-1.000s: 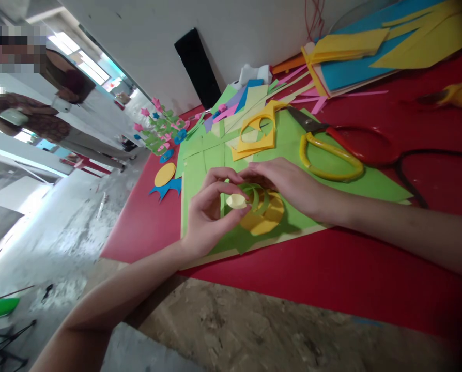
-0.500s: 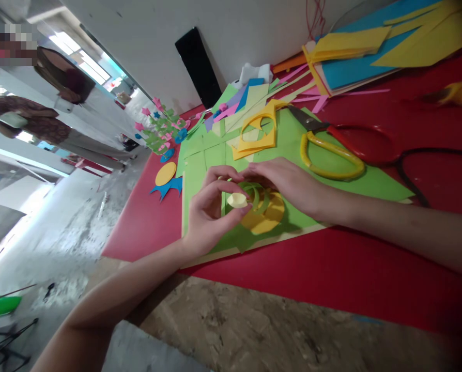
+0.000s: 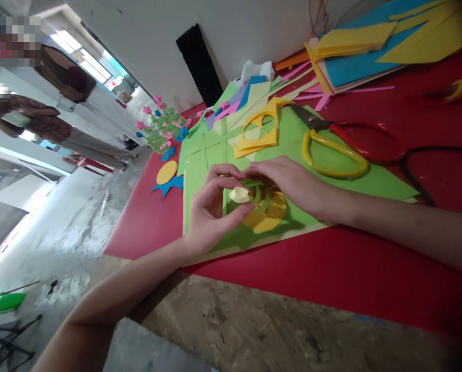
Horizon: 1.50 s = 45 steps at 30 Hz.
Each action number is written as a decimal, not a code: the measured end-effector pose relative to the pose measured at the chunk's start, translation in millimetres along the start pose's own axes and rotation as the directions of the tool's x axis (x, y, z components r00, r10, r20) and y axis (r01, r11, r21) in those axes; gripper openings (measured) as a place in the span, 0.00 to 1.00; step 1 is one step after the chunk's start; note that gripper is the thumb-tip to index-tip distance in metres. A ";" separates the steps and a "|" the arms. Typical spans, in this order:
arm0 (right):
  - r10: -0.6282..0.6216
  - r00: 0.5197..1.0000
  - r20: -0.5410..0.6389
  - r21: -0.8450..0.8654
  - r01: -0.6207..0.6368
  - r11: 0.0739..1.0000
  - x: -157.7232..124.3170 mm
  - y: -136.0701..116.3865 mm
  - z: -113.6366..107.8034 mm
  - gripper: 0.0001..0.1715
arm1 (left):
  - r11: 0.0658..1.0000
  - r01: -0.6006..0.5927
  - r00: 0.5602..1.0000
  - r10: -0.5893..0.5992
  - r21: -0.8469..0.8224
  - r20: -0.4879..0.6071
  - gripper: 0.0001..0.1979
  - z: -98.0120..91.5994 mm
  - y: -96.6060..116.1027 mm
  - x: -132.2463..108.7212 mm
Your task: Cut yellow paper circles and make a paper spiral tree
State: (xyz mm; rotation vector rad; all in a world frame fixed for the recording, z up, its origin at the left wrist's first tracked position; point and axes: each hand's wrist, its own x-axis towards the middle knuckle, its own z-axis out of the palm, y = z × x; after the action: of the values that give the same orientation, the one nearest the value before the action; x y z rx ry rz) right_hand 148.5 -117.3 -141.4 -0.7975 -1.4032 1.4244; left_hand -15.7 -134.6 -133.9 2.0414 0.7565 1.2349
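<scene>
My left hand (image 3: 211,206) curves its thumb and fingers around a small pale yellow folded-paper piece (image 3: 239,195), like a star or bud. Curled green paper strips (image 3: 262,194) lie just right of that piece. Over these curls arches my right hand (image 3: 283,178), its fingers bent together and meeting the left fingertips; what its thumb and fingertips pinch is hidden. Below both hands a round yellow paper disc (image 3: 267,219) rests on a green paper sheet (image 3: 211,243).
Scissors (image 3: 332,150) with red and yellow handles lie right of the hands. Behind are a cut yellow paper frame (image 3: 254,147), paper flowers (image 3: 163,126) and a leaning black phone (image 3: 200,64). Coloured sheets (image 3: 363,67) are stacked at the back right of the red tabletop (image 3: 293,274). People stand far left.
My left thumb tip has drawn slightly away from the pale yellow paper piece, which has risen a little. The right hand has barely moved; the whole view has shifted slightly.
</scene>
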 end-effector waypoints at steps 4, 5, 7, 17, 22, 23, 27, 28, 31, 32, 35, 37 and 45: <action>-0.017 1.000 0.005 -0.022 0.017 1.000 -0.4 -0.8 -0.3 0.18 | 1.000 0.002 1.000 -0.002 0.017 -0.006 0.10 0.1 0.0 0.0; -0.019 1.000 0.006 -0.032 0.019 0.999 -0.5 -0.9 -0.4 0.19 | 1.000 0.002 1.000 -0.002 0.026 -0.008 0.09 0.1 0.2 0.1; -0.018 1.000 0.006 -0.065 0.018 0.998 -0.6 -0.9 -0.5 0.19 | 0.999 0.002 1.000 -0.002 0.043 -0.010 0.08 0.0 0.4 0.1; -0.051 0.999 0.019 -0.091 0.053 0.994 -0.4 1.3 -0.1 0.18 | 0.997 -0.037 0.999 0.035 0.062 0.022 0.06 -1.4 1.6 0.6; -0.037 0.999 0.011 -0.091 0.038 0.995 0.4 0.2 0.4 0.18 | 0.997 -0.045 0.999 0.043 0.063 0.025 0.06 -1.3 2.2 1.6; -0.035 0.999 0.012 -0.085 0.036 0.996 0.6 -0.3 0.4 0.18 | 0.997 -0.044 0.999 0.042 0.061 0.026 0.07 -1.3 2.2 1.5; -0.024 1.000 0.014 -0.021 0.024 0.999 0.9 -0.9 0.6 0.16 | 0.998 -0.041 0.999 0.040 0.055 0.026 0.06 -1.5 2.1 0.8; -0.022 1.000 0.018 -0.007 0.022 1.000 1.0 -0.7 0.6 0.16 | 0.998 -0.041 0.999 0.040 0.056 0.026 0.06 -1.4 2.1 0.8; -0.020 0.999 0.030 0.002 0.020 1.000 1.0 0.7 0.1 0.16 | 0.998 -0.039 0.999 0.038 0.057 0.021 0.07 -1.1 1.7 0.7; -0.020 0.999 0.027 -0.001 0.020 1.000 1.0 1.2 -0.1 0.16 | 0.998 -0.039 0.999 0.038 0.055 0.021 0.07 -0.9 1.5 0.7; -0.022 1.000 0.012 -0.032 0.023 0.999 1.2 2.0 -0.6 0.16 | 0.998 -0.039 0.999 0.039 0.046 0.014 0.08 -0.5 0.7 0.4; -0.030 1.000 0.005 -0.051 0.031 0.998 1.5 2.0 -0.6 0.17 | 0.999 -0.034 0.999 0.034 0.039 0.008 0.08 -0.5 0.1 0.1; -0.012 1.000 0.009 -0.030 0.013 0.999 2.5 4.0 0.6 0.17 | 0.999 -0.027 1.000 0.027 0.029 0.008 0.07 -0.7 -0.6 -0.3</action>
State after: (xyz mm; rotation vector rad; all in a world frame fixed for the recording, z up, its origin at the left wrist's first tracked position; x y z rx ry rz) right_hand 146.4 -114.7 -144.9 -0.8010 -1.4373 1.4018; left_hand -16.6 -134.3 -134.2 2.0848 0.7494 1.2369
